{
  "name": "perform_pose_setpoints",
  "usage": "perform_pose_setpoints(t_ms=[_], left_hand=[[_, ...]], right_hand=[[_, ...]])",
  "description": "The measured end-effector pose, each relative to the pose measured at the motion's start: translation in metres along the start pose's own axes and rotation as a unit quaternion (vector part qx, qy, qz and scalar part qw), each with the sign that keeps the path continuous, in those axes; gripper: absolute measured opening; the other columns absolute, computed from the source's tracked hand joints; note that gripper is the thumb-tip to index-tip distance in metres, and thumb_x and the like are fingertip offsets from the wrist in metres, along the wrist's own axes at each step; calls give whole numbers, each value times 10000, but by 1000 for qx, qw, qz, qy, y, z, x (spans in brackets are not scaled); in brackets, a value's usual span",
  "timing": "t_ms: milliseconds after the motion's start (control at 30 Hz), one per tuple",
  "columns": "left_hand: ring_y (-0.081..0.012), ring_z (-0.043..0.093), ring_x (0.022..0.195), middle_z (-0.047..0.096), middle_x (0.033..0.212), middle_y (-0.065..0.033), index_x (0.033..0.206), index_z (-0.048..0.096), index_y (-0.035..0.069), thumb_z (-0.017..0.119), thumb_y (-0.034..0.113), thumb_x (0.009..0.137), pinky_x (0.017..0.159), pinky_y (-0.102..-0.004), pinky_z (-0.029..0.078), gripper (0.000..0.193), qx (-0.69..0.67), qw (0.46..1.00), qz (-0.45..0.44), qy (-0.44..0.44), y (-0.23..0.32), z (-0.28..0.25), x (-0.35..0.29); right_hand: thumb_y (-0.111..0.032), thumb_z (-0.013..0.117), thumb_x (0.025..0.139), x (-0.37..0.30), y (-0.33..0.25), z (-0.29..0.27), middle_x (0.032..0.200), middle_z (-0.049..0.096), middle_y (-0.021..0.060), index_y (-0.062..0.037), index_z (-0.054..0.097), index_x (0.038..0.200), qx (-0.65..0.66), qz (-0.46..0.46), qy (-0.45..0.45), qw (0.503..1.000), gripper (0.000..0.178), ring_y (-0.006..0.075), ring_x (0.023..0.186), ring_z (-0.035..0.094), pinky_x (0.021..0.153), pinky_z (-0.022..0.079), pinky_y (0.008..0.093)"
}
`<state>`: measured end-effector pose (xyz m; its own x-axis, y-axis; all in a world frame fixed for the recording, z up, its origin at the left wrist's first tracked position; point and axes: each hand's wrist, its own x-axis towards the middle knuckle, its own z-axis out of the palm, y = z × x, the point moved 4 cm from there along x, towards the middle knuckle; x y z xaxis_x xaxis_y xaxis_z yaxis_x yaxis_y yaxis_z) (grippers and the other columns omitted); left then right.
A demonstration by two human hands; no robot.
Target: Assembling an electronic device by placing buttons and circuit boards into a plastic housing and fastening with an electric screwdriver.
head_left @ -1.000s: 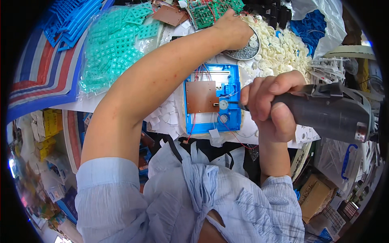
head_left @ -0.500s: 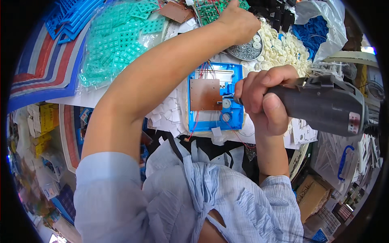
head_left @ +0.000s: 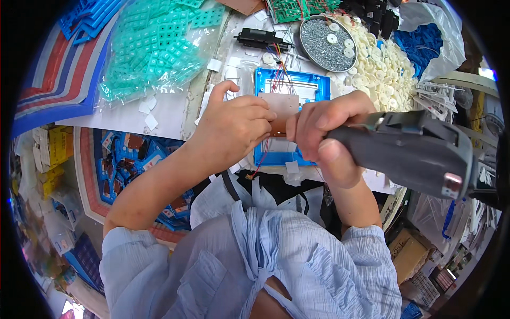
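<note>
My right hand is wrapped round a dark grey power screwdriver, its front end at the right edge of the brown circuit board. The board lies in a blue plastic casing, with thin coloured wires running from its far side. My left hand is at the board's left edge, several fingers bent together and one sticking out. What its fingertips hold, if anything, is too small to make out. The screwdriver's tip is hidden behind my right hand.
Beyond the casing stands a round dish of small screws, beside a heap of cream plastic discs. A black part lies left of the dish. Green keypads fill a clear bag at far left; blue casings lie in a container below.
My left hand has come back from the screw dish to the circuit board's left edge. My right hand and the screwdriver have shifted slightly left over the board.
</note>
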<state>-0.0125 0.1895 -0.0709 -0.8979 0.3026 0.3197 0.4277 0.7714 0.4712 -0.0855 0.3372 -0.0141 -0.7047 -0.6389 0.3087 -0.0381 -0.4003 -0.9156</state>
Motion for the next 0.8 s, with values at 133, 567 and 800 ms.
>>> perform_pose_setpoints(t_ms=[133,567,800], left_hand=[[-133,650,1145,728,1054,38,939,712,142,777,134,777,1031,-524,290,175,9,1000,-15,-1,2,0,0],[-142,657,1044,697,938,27,914,737,145,681,155,831,1035,-539,300,100,11,999,-28,19,4,-2,1],[-145,678,1057,739,989,43,929,733,152,791,124,764,1059,-524,269,176,-97,991,-65,58,8,4,1]], right_hand=[[-263,743,949,-5,9,5,645,522,24,-98,456,1042,-7,0,-14,1000,344,133,554,508,634,488,364],[-208,737,952,-5,8,6,645,503,26,-86,456,973,-107,2,-95,990,307,163,571,513,620,491,380],[-282,793,897,7,-24,2,678,593,36,-32,577,868,84,10,-8,996,331,166,612,557,677,538,389]])
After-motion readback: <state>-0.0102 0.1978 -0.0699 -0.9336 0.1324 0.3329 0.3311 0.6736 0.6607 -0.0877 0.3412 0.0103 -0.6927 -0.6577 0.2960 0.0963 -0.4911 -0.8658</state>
